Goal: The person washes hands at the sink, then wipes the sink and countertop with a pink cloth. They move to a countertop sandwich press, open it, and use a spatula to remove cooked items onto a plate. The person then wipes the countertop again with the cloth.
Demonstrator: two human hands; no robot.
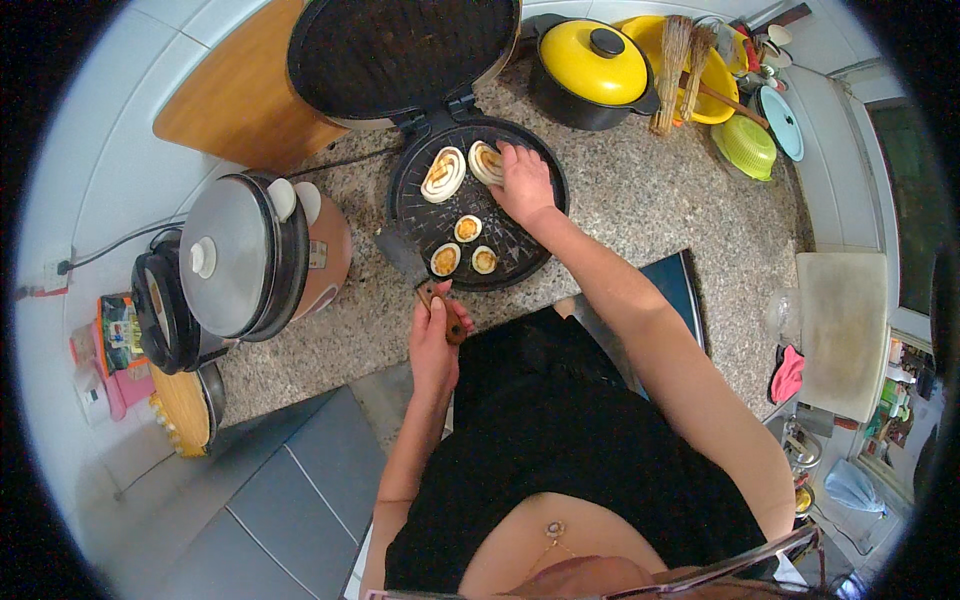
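Note:
An electric griddle (pixel 487 232) with a black round plate stands before me, its ridged lid (pixel 405 52) raised. On the plate lie a swirled dough slice (pixel 444 175) with a browned patch and a second swirled slice (pixel 486 163) to its right. My right hand (pixel 526 180) has its thumb and fingers around the right edge of that second slice. Nearer me are three small pieces (pixel 468 228) with white rims and browned yellow middles, like halved boiled eggs. My left hand (pixel 435 330) grips the wooden handle of a flat broad-bladed metal tool (pixel 403 255), held by the plate's near left edge.
At left stand a lidded cooker (pixel 232 255) and a wooden board (pixel 225 105) against the wall. A black pot with a yellow lid (pixel 592 60), a yellow basin (pixel 712 101), straw brushes (pixel 671 75) and a green basket (pixel 746 146) sit back right. A cutting board (pixel 840 337) lies far right.

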